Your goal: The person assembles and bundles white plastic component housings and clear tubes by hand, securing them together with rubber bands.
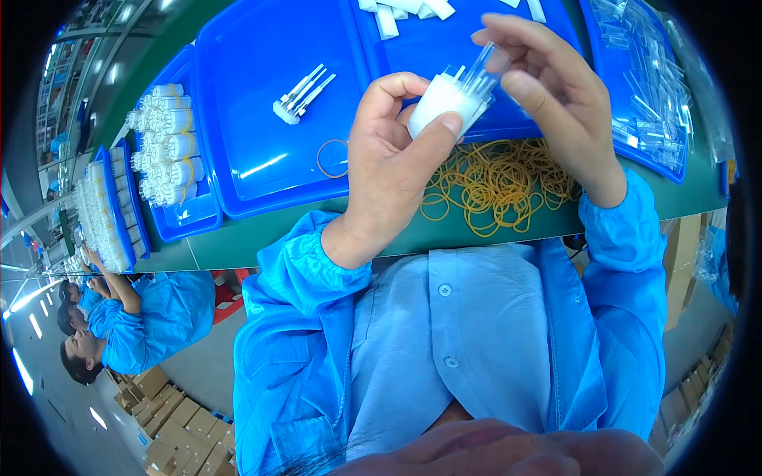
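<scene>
In my left hand (389, 143), thumb and fingers close round a white cylinder-shaped bundle (441, 105). Thin clear plastic tubes (481, 73) stick out of its upper right end. My right hand (559, 91) is just right of those tubes, thumb and fingers apart; whether a fingertip touches them is not clear. Below both hands lies a pile of tan rubber bands (504, 186). On the blue tray (274, 32) to the left rests a small group of clear tubes with white ends (302, 95), and a single rubber band (332, 158) lies near its lower edge.
White tubes (405, 12) lie on a blue tray (476, 24) ahead. The right blue tray (665, 166) carries loose clear plastic pieces (639, 79). Banded white bundles (168, 143) fill a narrow tray at left. Further left, a person in blue (151, 321) sits at the green table (230, 252).
</scene>
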### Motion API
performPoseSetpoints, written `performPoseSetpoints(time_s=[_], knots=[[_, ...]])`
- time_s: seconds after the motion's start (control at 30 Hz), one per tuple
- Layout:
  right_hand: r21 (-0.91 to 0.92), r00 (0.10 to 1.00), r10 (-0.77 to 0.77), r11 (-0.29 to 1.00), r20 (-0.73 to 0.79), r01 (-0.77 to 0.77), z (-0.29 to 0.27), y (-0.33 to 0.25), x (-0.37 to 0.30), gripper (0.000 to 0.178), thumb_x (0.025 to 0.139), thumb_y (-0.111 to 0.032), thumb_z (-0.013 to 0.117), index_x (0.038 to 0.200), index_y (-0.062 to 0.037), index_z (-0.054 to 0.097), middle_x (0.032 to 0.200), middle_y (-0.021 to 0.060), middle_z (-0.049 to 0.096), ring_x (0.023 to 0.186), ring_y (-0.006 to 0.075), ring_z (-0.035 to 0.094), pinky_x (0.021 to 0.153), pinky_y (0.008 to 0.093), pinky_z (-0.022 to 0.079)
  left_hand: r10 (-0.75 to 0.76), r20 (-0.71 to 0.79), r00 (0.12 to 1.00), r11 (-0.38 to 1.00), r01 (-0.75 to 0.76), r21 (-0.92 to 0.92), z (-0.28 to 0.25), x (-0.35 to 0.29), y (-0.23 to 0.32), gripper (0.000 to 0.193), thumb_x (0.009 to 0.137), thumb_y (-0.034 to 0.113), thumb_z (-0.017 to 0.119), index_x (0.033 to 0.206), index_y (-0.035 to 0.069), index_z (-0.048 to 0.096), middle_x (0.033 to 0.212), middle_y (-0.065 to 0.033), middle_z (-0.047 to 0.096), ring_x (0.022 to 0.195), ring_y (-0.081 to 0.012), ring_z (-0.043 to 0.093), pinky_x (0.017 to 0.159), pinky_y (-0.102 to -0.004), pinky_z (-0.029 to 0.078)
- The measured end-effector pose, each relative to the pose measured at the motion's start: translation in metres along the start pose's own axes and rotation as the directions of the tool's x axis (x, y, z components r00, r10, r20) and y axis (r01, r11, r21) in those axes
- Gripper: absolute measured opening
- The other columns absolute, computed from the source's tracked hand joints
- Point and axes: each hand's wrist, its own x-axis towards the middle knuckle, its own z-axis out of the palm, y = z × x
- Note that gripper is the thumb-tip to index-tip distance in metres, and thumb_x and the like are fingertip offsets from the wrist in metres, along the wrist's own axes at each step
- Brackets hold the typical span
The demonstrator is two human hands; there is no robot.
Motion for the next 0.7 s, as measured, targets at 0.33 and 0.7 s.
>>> performPoseSetpoints(time_s=[0.33, 0.7], knots=[[0.211, 0.978, 0.195, 0.956, 0.068, -0.205, -0.009, 0.002, -0.002, 0.027, 0.090, -0.013, 0.058, 0.114, -0.0008, 0.060, 0.105, 0.0079, 0.062, 0.088, 0.0121, 0.058, 0.077, 0.0271, 0.048, 0.023, -0.035, 0.999, 0.996, -0.020, 0.092, 0.004, 0.001, 0.002, 0.030, 0.087, 0.002, 0.062, 0.113, 0.002, 0.047, 0.103, -0.0056, 0.055, 0.092, -0.0093, 0.056, 0.074, -0.0229, 0.048], [0.338, 0.963, 0.267, 0.904, 0.031, -0.262, -0.009, 0.011, -0.004, 0.027, 0.091, -0.013, 0.060, 0.114, 0.0001, 0.060, 0.107, 0.0106, 0.063, 0.090, 0.0145, 0.061, 0.078, 0.0280, 0.051, 0.059, -0.043, 0.997, 0.992, -0.054, 0.115, -0.001, 0.002, -0.003, 0.029, 0.089, 0.005, 0.062, 0.115, 0.001, 0.049, 0.108, -0.0104, 0.061, 0.093, -0.0160, 0.062, 0.075, -0.0294, 0.054]])
